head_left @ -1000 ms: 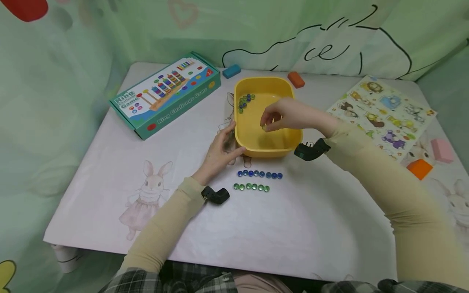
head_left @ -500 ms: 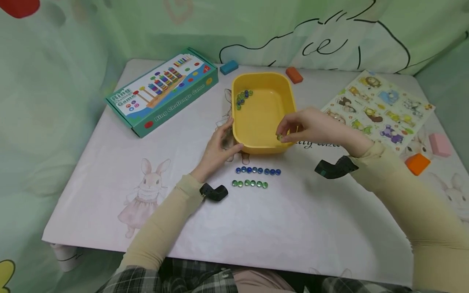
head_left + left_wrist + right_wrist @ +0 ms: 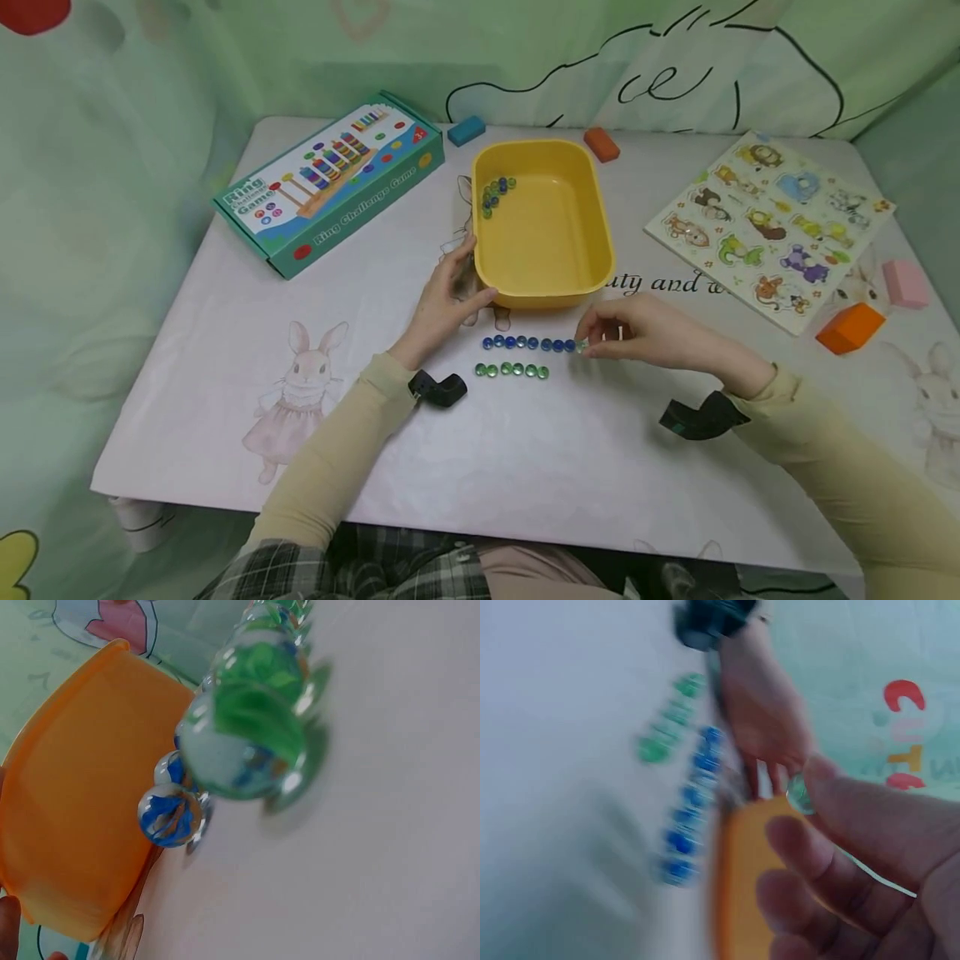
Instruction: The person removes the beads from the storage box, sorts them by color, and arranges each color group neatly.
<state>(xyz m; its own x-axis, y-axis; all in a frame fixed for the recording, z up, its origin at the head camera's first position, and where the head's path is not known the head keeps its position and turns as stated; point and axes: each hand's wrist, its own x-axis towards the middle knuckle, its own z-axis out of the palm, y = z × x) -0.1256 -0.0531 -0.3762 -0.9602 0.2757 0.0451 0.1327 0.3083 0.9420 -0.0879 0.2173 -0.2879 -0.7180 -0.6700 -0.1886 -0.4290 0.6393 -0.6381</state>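
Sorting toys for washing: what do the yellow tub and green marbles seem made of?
Yellow rounded-rectangular tub: probably plastic, smooth with a soft sheen and moulded-looking rim. Round clear-and-green marbles: likely glass, glossy, see-through, with bright highlights and green swirls; clear plastic possible.

the head view looks forward and down from six o'clock. the wrist views, much nearer, share the marbles point(image 3: 240, 750) and tub point(image 3: 90, 780), the left from low down.
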